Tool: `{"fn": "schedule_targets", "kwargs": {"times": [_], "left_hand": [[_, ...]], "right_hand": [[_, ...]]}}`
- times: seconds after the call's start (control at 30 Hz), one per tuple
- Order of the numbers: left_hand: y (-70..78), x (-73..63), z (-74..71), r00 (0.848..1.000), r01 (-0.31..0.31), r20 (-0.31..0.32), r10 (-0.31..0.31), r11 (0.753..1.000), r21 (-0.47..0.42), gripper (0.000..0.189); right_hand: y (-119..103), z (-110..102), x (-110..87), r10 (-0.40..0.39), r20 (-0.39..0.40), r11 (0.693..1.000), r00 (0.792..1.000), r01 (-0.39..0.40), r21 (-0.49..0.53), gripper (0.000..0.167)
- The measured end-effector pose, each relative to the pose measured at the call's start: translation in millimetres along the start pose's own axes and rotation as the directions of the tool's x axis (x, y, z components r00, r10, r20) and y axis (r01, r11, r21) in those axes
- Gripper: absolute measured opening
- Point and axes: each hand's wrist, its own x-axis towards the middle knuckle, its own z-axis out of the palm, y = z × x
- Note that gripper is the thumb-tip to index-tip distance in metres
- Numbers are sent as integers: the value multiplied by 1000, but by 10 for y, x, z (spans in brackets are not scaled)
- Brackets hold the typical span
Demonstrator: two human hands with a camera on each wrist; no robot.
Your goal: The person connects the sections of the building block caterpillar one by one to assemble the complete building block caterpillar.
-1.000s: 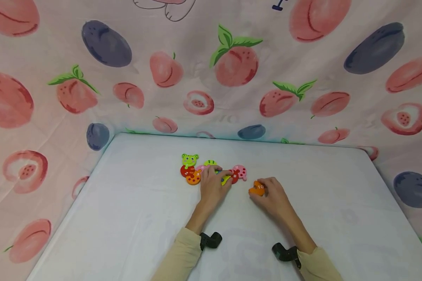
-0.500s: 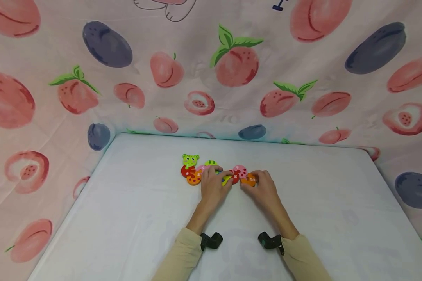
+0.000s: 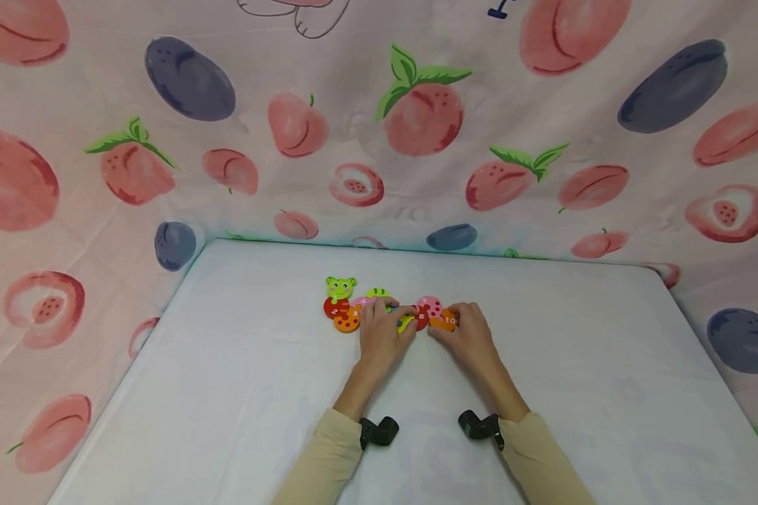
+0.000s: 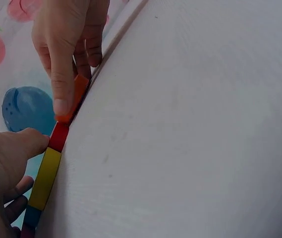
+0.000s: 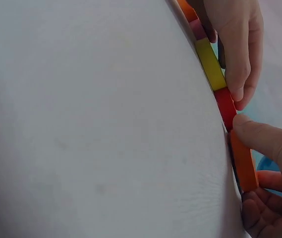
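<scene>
A row of bright numbered puzzle pieces (image 3: pixel 347 320) forms a caterpillar, with a green smiling head (image 3: pixel 340 287) at its left end. My left hand (image 3: pixel 385 340) holds the middle of the row, covering several pieces; a yellow piece (image 4: pixel 45 178) shows beside it in the left wrist view. My right hand (image 3: pixel 470 337) pinches the orange piece (image 3: pixel 443 320) marked 10 between thumb and fingers. This piece sits right at the row's right end, against the red piece (image 3: pixel 420 318) marked 8 and below the pink spotted piece (image 3: pixel 429 306).
The pieces lie on a white-covered table (image 3: pixel 240 393). Behind it hangs a pale cloth (image 3: pixel 530 105) printed with peaches and dark blue fruits. Black wrist cameras (image 3: pixel 379 431) sit at both cuffs.
My right hand has carried the orange piece left and a little away from me, from apart on the table to the right end of the row. The left hand stays in place.
</scene>
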Motion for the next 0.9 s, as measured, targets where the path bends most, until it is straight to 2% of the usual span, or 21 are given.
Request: {"fn": "schedule_targets", "kwargs": {"times": [0.23,0.33,0.4,0.5,0.57,0.6,0.67,0.73,0.8,0.9], "left_hand": [[27,17,-17,1000,3,8,-3,999,47,27],[18,29,-42,999,-18,45,14,996,85,30],[-18,48,-93,993,-64,104,52,990,123,33],[-149,101,-244,969,-172,204,138,972,161,36],[-287,144,-381,955,-225,235,181,959,174,38],[-369,161,-450,954,-227,239,181,957,181,40],[-538,182,-583,959,-194,244,142,960,201,47],[-682,189,-704,960,-135,269,71,965,224,58],[-791,189,-799,949,-96,314,14,965,245,69],[-865,194,-902,926,-92,378,-6,966,241,77]], "right_hand": [[27,28,38,-39,-16,999,999,39,-31,56],[37,45,48,-50,-20,998,999,49,-29,55],[41,56,50,-52,-24,998,998,52,-24,54],[42,76,48,-42,-30,999,999,42,-12,53],[42,87,46,-32,-32,999,999,32,-6,53],[40,91,41,-25,-31,1000,999,25,-3,54],[37,91,28,-13,-27,1000,1000,13,-7,53],[37,81,15,1,-23,1000,1000,-2,-13,53],[36,64,4,15,-17,1000,1000,-15,-19,53],[41,39,11,28,-10,999,1000,-28,-27,53]]}}
